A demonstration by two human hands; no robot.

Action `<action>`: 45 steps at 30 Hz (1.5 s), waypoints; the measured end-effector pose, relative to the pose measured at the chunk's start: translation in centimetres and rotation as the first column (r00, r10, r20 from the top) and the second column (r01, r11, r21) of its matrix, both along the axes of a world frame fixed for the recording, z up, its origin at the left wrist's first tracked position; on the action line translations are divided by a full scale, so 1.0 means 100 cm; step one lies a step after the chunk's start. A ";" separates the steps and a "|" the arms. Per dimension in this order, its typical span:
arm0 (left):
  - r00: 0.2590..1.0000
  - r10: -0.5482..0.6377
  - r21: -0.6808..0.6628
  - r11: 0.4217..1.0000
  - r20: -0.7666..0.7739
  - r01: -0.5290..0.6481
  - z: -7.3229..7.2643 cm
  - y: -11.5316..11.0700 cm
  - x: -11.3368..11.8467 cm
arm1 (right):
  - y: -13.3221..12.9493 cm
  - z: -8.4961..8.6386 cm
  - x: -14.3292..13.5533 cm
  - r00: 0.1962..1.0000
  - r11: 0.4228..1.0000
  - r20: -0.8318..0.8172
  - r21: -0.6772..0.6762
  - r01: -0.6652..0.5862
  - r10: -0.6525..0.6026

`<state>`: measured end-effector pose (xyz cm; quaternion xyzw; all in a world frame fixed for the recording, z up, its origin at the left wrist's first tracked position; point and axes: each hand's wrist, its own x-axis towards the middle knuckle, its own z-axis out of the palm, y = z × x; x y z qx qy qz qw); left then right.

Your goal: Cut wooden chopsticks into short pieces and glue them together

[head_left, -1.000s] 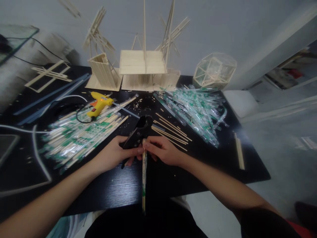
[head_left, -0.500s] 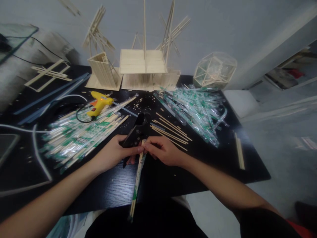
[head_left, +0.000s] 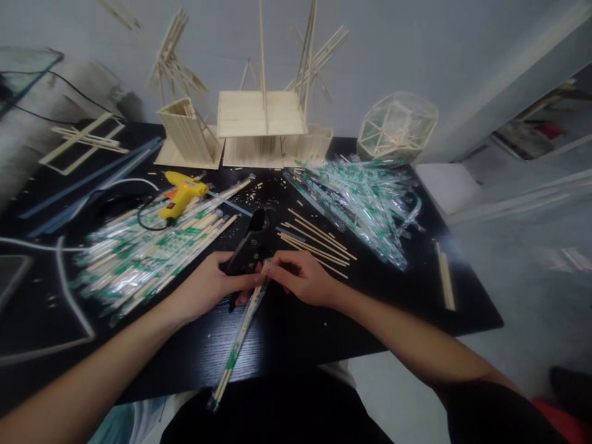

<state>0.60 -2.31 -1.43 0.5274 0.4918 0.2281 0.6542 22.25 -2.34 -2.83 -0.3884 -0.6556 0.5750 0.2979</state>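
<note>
Where the yellow glue gun [head_left: 182,194] lies: across the wrapped chopsticks [head_left: 157,265] on the table [head_left: 300,345].
Left hand [head_left: 208,287]: closed around a black plier-like tool [head_left: 250,246], thumb at the packet's top.
Chopstick packet [head_left: 240,336]: between both hands; its lower end has just swung leftward, past the table's near edge, so it seems gripped only at the top.
Right hand [head_left: 305,280]: pinching that same top end.
Bare sticks [head_left: 319,243]: fanned beyond the right hand.
Crumpled wrappers [head_left: 365,203]: heaped farther right.
</note>
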 end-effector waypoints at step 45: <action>0.999 0.026 -0.017 1.000 -0.030 -0.026 -0.012 -0.001 -0.010 | -0.001 -0.003 -0.001 0.992 0.990 -0.125 -0.133 -0.040 0.023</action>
